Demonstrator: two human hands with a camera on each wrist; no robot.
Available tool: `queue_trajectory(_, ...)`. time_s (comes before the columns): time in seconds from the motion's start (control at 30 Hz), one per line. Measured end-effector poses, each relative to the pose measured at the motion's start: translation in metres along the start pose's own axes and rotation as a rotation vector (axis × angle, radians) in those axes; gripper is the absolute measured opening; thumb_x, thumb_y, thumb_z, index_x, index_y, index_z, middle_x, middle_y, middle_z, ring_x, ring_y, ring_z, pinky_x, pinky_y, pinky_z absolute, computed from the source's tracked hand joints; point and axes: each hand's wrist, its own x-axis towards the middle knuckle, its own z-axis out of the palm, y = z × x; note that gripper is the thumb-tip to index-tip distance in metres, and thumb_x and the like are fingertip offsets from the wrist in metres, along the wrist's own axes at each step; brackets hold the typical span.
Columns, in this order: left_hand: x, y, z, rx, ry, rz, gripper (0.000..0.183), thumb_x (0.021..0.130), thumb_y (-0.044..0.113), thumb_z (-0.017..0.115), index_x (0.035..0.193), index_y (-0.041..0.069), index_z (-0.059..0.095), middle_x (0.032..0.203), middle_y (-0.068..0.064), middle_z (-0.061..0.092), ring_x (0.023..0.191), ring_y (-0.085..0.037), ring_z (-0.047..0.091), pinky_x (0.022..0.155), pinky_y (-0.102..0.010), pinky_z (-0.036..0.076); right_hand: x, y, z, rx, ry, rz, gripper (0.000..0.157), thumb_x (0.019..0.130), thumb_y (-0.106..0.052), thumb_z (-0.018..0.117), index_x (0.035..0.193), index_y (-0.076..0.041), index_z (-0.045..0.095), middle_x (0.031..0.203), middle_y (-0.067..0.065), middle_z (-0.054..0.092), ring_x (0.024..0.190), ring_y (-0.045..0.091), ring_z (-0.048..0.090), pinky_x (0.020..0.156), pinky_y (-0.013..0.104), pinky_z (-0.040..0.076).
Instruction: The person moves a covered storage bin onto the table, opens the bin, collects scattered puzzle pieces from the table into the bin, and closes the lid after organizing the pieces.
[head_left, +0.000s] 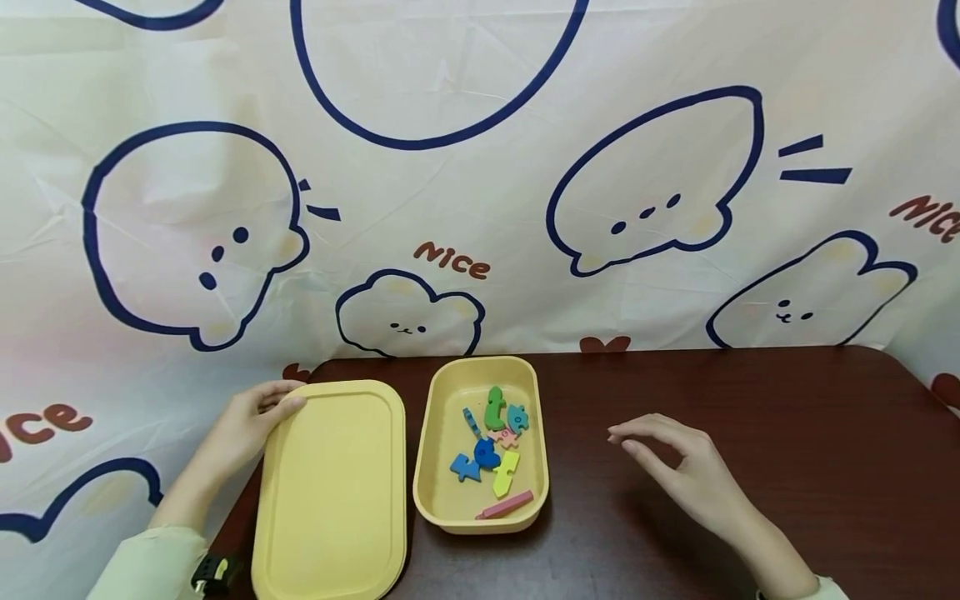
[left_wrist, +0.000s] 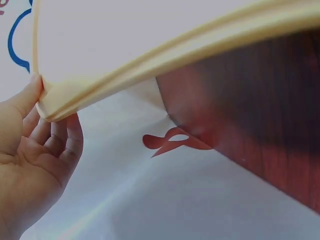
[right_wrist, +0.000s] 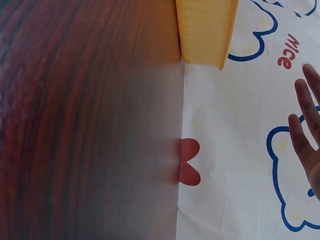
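My left hand (head_left: 238,427) pinches the upper left corner of a flat yellow lid (head_left: 330,492). In the left wrist view the thumb lies on the rim of the lid (left_wrist: 140,65), with the fingers below it. Right of the lid stands a yellow plastic box (head_left: 423,450) holding several colourful puzzle-like pieces: green (head_left: 493,408), teal (head_left: 517,418), blue (head_left: 466,468), dark blue (head_left: 486,453), yellow (head_left: 506,473) and pink (head_left: 505,437). A pink crayon-shaped piece (head_left: 506,505) lies at its near end. My right hand (head_left: 686,467) hovers right of the box, fingers loosely bent, holding nothing.
Box and hands are at a dark brown wooden table (head_left: 810,450). Behind it hangs a white cloth (head_left: 525,308) with blue cartoon outlines and red lettering, which also covers the left side. A dark wristband (head_left: 213,575) sits at the left sleeve.
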Motion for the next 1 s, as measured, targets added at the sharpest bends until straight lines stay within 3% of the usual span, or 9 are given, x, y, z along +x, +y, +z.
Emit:
queue_trajectory(0.2,-0.004,0.007,-0.007,0.006,0.035,0.019,0.05,0.104,0.034,0.051,0.133,-0.007,0.055,0.111,-0.022,0.066,0.079,-0.015,0.062,0.064,-0.027,0.054,0.0,0.0,-0.001,0.003,-0.003,0.0,0.04,0.087,0.013,0.067,0.113,-0.017,0.071,0.106,-0.005,0.071,0.101,0.008,0.064,0.094,0.016,0.044)
queue_trajectory(0.6,-0.001,0.02,-0.011,0.019,0.019,0.019,0.054,0.104,0.037,0.05,0.136,-0.007,0.053,0.118,-0.025,0.064,0.084,-0.018,0.063,0.067,-0.025,0.054,0.0,0.001,0.0,-0.007,0.008,-0.011,0.042,0.085,0.013,0.069,0.113,-0.018,0.071,0.107,-0.004,0.071,0.103,0.008,0.064,0.094,0.016,0.043)
queue_trajectory(1.0,0.002,0.039,-0.015,0.052,0.045,0.109,0.05,0.106,0.035,0.046,0.134,-0.005,0.056,0.111,-0.023,0.067,0.078,-0.016,0.062,0.066,-0.024,0.052,0.0,0.0,-0.001,-0.013,0.009,0.002,0.042,0.086,0.012,0.069,0.112,-0.02,0.071,0.106,-0.009,0.07,0.102,0.008,0.064,0.094,0.016,0.044)
